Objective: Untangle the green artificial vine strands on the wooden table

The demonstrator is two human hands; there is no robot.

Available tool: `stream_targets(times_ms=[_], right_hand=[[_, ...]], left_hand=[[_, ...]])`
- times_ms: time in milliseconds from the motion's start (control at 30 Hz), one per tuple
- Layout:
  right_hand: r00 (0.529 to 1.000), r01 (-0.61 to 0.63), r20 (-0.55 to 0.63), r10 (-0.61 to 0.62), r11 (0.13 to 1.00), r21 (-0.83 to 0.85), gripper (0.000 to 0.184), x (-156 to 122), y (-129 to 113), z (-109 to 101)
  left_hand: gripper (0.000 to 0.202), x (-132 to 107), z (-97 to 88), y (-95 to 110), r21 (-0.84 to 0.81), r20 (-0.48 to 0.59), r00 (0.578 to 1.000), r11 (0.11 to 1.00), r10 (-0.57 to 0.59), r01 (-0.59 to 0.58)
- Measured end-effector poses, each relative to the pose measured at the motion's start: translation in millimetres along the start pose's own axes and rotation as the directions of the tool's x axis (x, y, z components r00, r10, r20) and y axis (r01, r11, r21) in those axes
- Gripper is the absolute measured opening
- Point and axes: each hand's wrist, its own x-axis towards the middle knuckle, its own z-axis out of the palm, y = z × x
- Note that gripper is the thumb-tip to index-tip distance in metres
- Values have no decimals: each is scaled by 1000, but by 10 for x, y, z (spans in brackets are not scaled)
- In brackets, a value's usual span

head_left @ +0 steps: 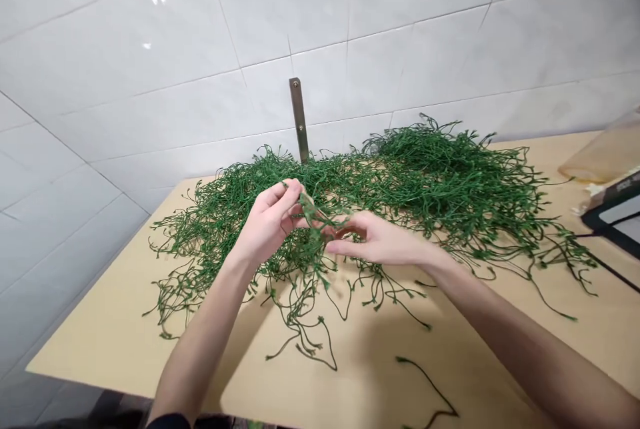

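A large, loose heap of thin green strings (440, 175) with knotted, frayed-looking ends covers the back of the table. Over the heap's front edge, my left hand (270, 219) pinches a few green strings (315, 215) between thumb and fingers. From the other side my right hand (373, 237) meets the same strings, its fingers bent around them and its thumb below. The strings between my hands are slightly blurred, and some of my fingertips are hidden. Below my hands, a small cluster of strings (300, 332) trails onto the bare tabletop.
The pale wooden table (100, 329) stands against a white tiled wall (170, 62). A metal strip (299, 115) with screws rises upright behind the heap. At the right edge are a black-framed object (617, 209) and a clear plastic bag (605, 149). One string (433, 382) lies near the front.
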Motion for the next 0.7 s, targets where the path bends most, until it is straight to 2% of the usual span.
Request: stream_targets(times_ms=[133, 200, 233, 300, 333, 367, 400, 433, 500, 533, 600, 633, 700], right_hand=[[998, -60, 53, 45, 948, 311, 31, -131, 307, 184], [995, -103, 33, 99, 903, 417, 33, -233, 432, 227], [991, -123, 14, 130, 892, 435, 34, -283, 485, 240], [982, -154, -30, 184, 892, 426, 34, -363, 568, 264], [979, -160, -55, 199, 900, 406, 34, -390, 601, 278], [976, -157, -81, 201, 913, 377, 34, -407, 628, 295], [976, -145, -107, 192, 930, 339, 34, -415, 651, 316], [977, -127, -130, 172, 948, 293, 35, -416, 672, 339], [982, -75, -157, 105, 979, 191, 35, -407, 713, 389], [984, -49, -161, 74, 987, 154, 36, -401, 734, 412], [986, -25, -163, 44, 993, 118, 36, -396, 781, 445], [983, -8, -180, 26, 995, 102, 35, -399, 805, 451], [969, 43, -247, -28, 998, 56, 33, -413, 857, 442]], left_hand=[[32, -259, -159, -157, 4, 9, 993, 993, -118, 118], [36, -414, -290, -285, 32, -19, 983, 983, -181, 181], [36, -489, -362, -353, 73, -53, 978, 976, -201, 204], [32, -629, -494, -468, 258, -118, 967, 934, -225, 248], [25, -690, -542, -504, 372, -185, 964, 895, -189, 247], [31, -745, -567, -521, 497, -298, 952, 839, -74, 220], [41, -793, -565, -518, 603, -382, 920, 778, 84, 179], [44, -832, -532, -500, 683, -395, 888, 721, 236, 112], [38, -877, -375, -450, 776, -306, 812, 625, 497, -90], [34, -876, -261, -438, 777, -223, 805, 599, 550, -193], [27, -813, -5, -485, 722, 3, 882, 610, 471, -328], [26, -753, 119, -551, 687, 94, 902, 628, 422, -365], [30, -604, 326, -748, 662, 197, 929, 656, 313, -362]])
